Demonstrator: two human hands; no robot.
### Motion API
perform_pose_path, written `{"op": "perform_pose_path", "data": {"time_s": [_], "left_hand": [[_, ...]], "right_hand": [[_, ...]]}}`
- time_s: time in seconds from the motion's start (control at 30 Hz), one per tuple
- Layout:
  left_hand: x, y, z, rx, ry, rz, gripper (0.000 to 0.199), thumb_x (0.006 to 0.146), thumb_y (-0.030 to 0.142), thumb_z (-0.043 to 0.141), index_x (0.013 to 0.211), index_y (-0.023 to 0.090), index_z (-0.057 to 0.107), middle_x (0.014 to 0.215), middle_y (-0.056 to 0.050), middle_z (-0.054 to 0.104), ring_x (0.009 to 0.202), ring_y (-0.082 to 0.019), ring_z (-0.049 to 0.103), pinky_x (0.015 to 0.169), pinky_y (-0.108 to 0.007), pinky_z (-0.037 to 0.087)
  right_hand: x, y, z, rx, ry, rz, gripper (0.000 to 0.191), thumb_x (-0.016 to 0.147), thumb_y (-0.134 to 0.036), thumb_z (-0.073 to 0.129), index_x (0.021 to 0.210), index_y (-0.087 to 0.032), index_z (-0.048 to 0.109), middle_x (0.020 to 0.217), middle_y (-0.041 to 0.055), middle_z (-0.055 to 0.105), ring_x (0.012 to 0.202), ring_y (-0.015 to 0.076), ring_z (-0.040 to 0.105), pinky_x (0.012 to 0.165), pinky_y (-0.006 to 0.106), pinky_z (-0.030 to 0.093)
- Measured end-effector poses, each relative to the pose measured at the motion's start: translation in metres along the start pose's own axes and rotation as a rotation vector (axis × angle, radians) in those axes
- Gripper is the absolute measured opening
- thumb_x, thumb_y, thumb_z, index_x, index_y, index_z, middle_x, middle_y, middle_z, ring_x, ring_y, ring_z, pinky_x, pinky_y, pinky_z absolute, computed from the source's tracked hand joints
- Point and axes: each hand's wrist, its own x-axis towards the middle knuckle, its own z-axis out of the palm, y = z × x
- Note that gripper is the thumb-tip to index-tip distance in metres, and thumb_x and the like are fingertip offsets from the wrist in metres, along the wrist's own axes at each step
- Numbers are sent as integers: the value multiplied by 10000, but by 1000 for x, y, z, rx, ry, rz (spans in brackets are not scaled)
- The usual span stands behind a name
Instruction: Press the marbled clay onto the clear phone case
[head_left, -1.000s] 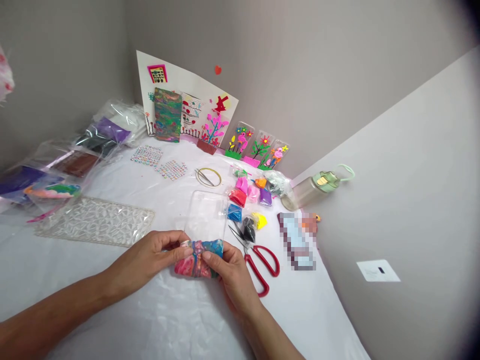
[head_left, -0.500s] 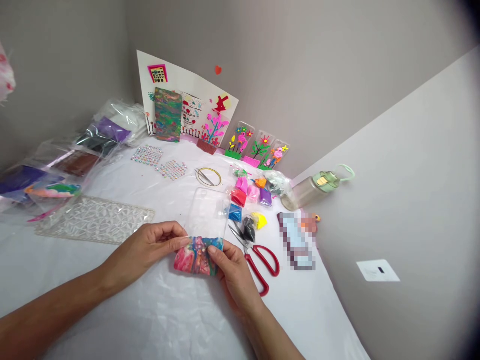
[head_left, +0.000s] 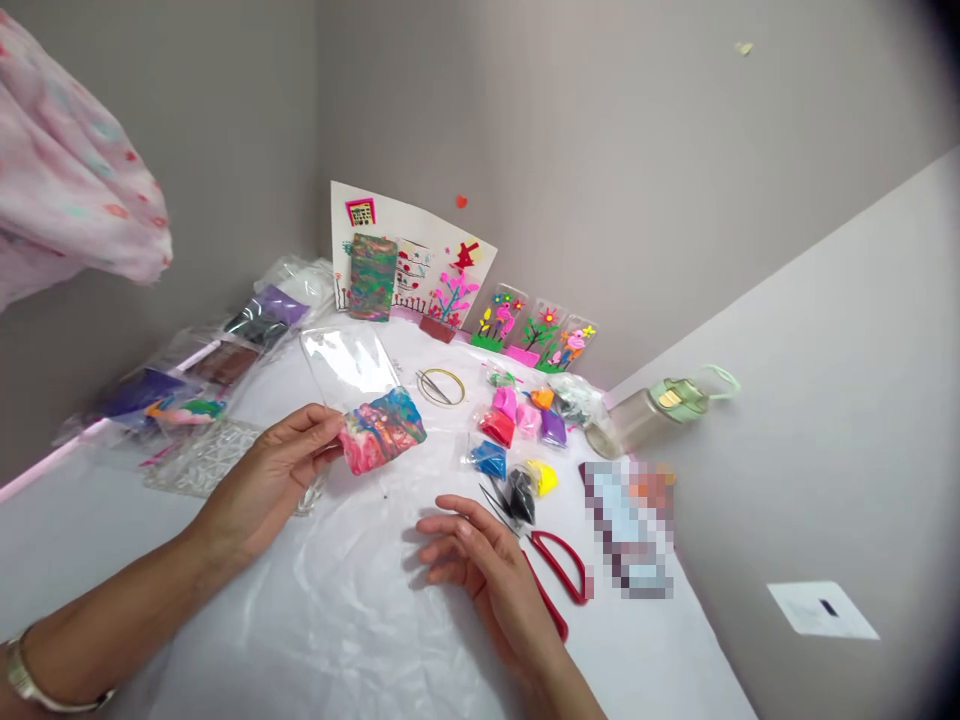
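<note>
A clear phone case (head_left: pixel 349 358) has marbled pink, red and blue clay (head_left: pixel 384 430) over its lower part. My left hand (head_left: pixel 300 450) pinches the case at its lower left edge and holds it tilted above the white-covered table. Nothing is in my right hand (head_left: pixel 480 560), whose fingers are spread and slightly curled, below and to the right of the case. Beside that hand lie red-handled scissors (head_left: pixel 559 565), their handles partly behind it.
Small clay packets (head_left: pixel 496 428) sit right of centre, with a bottle (head_left: pixel 649 410) behind them. Decorated cases (head_left: pixel 538 325) and a drawing (head_left: pixel 420 225) lean at the back. Plastic bags (head_left: pixel 247 340) and a textured clear sheet (head_left: pixel 191 460) lie left; pink fabric (head_left: pixel 82 160) hangs above.
My right hand has let go of the case and moved down and right, its fingers opening. The case, still in my left hand, has tilted and risen leftward. The camera view has shifted.
</note>
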Motion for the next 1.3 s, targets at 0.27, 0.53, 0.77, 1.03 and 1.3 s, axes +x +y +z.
{"op": "perform_pose_path", "data": {"time_s": [0.27,0.53,0.77,1.03,1.3], "left_hand": [[-17,-9,15,73,-205,-107,233,784,432,840,789,218,746,813,16,713,813,-143,621,796,-221,503],[-25,-12,21,285,-412,-184,249,838,480,768,831,234,735,837,27,748,810,-169,627,795,-269,444],[-25,-10,19,321,-375,-214,261,825,494,776,807,236,746,809,29,758,764,-161,629,766,-261,455],[-20,-15,15,300,-388,-255,277,824,502,778,865,233,727,868,25,741,813,-170,630,769,-261,455],[-20,-13,19,323,-411,-193,323,843,537,742,819,220,683,785,36,707,747,-158,611,740,-260,446]], "right_hand": [[0,0,6,-32,-25,-9,469,806,-476,839,1109,-140,718,1035,128,756,771,169,695,686,284,553],[-2,0,7,-96,-20,-51,342,765,-440,873,895,-149,749,732,45,718,650,143,629,659,259,497],[-1,3,5,-110,-51,-59,319,769,-431,869,857,-149,748,685,24,688,619,126,598,637,242,484],[0,2,4,-68,-12,-86,336,772,-441,868,904,-145,780,731,32,682,620,117,590,628,237,479],[0,3,9,-45,-73,-38,349,730,-434,898,874,-145,766,702,43,706,617,130,607,657,255,510]]}}
